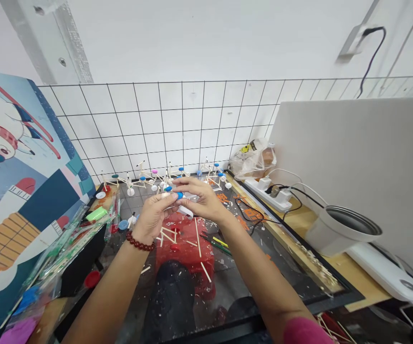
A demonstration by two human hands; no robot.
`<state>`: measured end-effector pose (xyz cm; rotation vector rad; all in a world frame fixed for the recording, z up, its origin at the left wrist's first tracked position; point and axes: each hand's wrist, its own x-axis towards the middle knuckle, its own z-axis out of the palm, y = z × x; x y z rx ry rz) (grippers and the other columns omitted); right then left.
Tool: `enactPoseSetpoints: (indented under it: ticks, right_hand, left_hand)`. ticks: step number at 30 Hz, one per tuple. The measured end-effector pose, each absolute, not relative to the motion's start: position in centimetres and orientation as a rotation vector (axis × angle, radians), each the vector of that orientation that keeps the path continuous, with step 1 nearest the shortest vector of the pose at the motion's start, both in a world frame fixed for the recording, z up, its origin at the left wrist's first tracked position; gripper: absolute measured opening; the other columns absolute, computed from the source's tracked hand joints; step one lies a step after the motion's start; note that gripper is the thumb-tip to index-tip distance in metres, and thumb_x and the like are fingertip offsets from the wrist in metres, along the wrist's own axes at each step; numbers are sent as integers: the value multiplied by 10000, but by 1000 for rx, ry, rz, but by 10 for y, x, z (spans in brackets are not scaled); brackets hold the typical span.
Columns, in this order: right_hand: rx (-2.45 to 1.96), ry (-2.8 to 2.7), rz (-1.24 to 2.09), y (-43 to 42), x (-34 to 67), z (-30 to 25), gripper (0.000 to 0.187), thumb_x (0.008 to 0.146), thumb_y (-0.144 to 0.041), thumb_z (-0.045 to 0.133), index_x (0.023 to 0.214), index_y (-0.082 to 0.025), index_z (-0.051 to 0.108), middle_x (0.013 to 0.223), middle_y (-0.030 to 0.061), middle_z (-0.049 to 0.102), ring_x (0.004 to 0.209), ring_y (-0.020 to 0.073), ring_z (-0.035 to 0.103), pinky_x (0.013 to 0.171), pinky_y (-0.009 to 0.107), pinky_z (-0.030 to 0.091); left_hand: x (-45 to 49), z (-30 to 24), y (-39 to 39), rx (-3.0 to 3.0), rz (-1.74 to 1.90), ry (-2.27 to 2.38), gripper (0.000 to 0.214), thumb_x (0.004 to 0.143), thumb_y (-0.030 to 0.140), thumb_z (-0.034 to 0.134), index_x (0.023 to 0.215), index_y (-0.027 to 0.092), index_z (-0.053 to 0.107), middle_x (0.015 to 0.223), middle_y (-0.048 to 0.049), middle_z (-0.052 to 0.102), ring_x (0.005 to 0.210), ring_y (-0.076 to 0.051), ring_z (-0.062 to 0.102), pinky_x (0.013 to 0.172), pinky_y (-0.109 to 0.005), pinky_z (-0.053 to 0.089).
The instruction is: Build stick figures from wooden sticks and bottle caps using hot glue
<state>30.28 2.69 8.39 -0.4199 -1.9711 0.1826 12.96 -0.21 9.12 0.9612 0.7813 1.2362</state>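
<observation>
My left hand (pixel 154 214) comes in from the left, a red beaded bracelet at its wrist, with thumb and fingers pinched on a small blue round piece (pixel 180 195). On the other side of this piece, my right hand (pixel 203 199) closes its curved fingers and thumb around it. A second blue disc (pixel 168 189) shows just by my left thumb; whether it is held, I cannot tell. A white piece (pixel 185 211) sticks out below my right hand. Behind the hands stand thin-stick frames (pixel 142 180) with blue, white and pink round pieces at their joints.
Below the hands, loose sticks (pixel 197 237) lie on a red plastic surface (pixel 185 258). Pliers (pixel 221 244) are to its right. A power strip (pixel 269 195) and a white pot (pixel 342 231) stand at right. A cartoon panel (pixel 20 191) rises at left; a grid (pixel 192 122) backs the table.
</observation>
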Motion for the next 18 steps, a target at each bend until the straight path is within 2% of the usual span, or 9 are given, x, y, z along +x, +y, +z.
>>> enactPoseSetpoints:
  ticks: [6, 12, 18]
  right_hand:
    - [-424, -1967, 191, 25, 302, 86, 286, 877, -287, 701, 1160, -259, 676, 1240, 85, 675, 1163, 190, 637, 1024, 425, 513]
    - [-427, -1923, 214, 27, 302, 83, 250, 853, -287, 733, 1098, -249, 703, 1212, 89, 688, 1133, 195, 653, 1008, 425, 522]
    - [-440, -1893, 209, 28, 301, 82, 249, 842, -295, 744, 1086, -262, 710, 1192, 74, 699, 1121, 192, 659, 1004, 433, 522]
  left_hand:
    - [130, 92, -2, 974, 1236, 795, 328, 535, 334, 919, 727, 119, 762, 717, -36, 717, 713, -119, 629, 728, -252, 523]
    - [128, 91, 0, 944, 1247, 724, 344, 646, 444, 852, 824, 165, 760, 793, -33, 737, 754, -140, 648, 736, -282, 531]
    - [127, 91, 2, 887, 1242, 701, 285, 657, 385, 831, 806, 155, 751, 789, -32, 741, 749, -153, 655, 748, -308, 536]
